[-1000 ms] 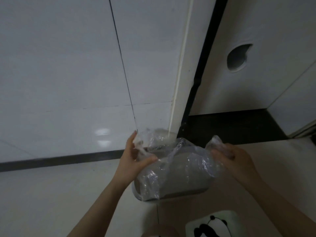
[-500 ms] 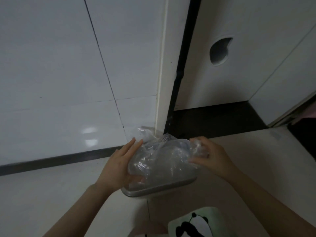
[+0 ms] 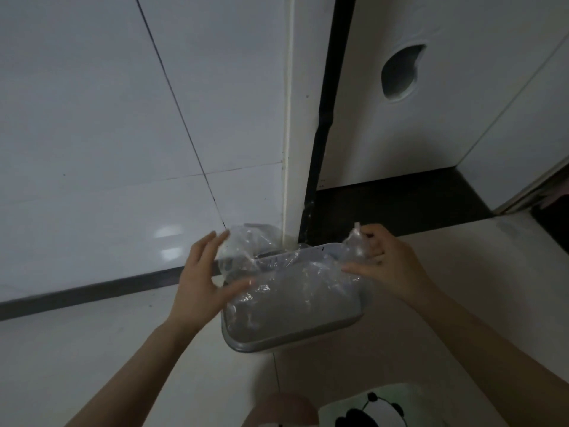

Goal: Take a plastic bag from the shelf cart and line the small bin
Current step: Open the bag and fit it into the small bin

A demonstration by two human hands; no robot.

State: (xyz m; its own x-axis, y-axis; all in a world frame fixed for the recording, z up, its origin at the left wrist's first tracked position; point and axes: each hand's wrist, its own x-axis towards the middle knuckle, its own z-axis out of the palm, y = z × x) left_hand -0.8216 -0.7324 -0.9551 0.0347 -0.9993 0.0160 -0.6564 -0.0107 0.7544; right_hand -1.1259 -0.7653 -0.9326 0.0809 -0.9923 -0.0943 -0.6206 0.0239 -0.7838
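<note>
A small grey bin (image 3: 295, 337) stands on the pale floor against the corner of a white tiled wall. A clear plastic bag (image 3: 286, 282) lies crumpled over its opening and down its front. My left hand (image 3: 203, 278) is at the bin's left side, fingers spread around the bag's left edge, thumb pressing the plastic. My right hand (image 3: 385, 263) is at the bin's right side and pinches the bag's right handle between its fingers. The bin's inside is hidden by the plastic.
A white tiled wall (image 3: 123, 134) rises behind the bin, with a dark baseboard (image 3: 92, 291). To the right is a white door (image 3: 431, 103) with a round hole, above a black threshold (image 3: 400, 201). A panda-print fabric (image 3: 369, 408) shows at the bottom edge.
Both hands have moved apart to the bin's two sides, drawing the bag wider over the rim. The right hand now pinches the right handle; the left hand has opened its fingers.
</note>
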